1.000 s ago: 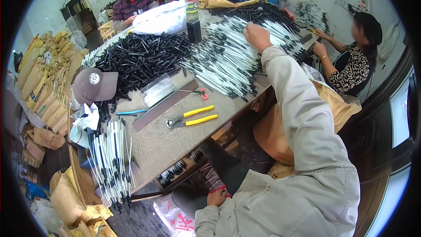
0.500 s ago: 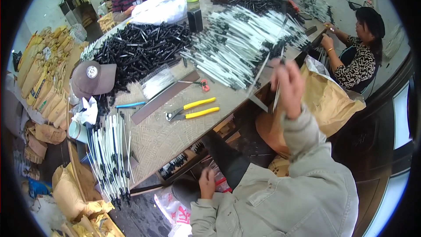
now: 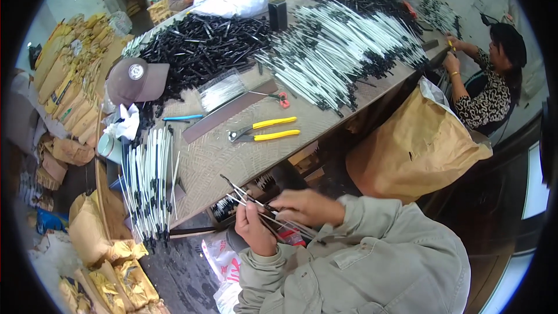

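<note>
My left hand [image 3: 253,225] and my right hand [image 3: 305,206] meet close in front of my chest, below the table's near edge. Both are closed on a small bundle of thin white rods with black tips [image 3: 241,195], which points up and to the left. On the table [image 3: 209,160] beyond them lie yellow-handled pliers [image 3: 267,129], a big heap of white rods [image 3: 343,52] and a heap of black rods [image 3: 200,46].
A neat row of white rods [image 3: 148,183] lies at the table's left end, beside a brown cap [image 3: 135,79]. A large brown paper sack [image 3: 415,148] stands to my right. Another person [image 3: 491,81] works at the table's far right; brown packages [image 3: 70,93] are piled left.
My right hand reached to the white rod heap, lifted a few rods and brought them down to my chest. My left hand rose to join it on the bundle.
</note>
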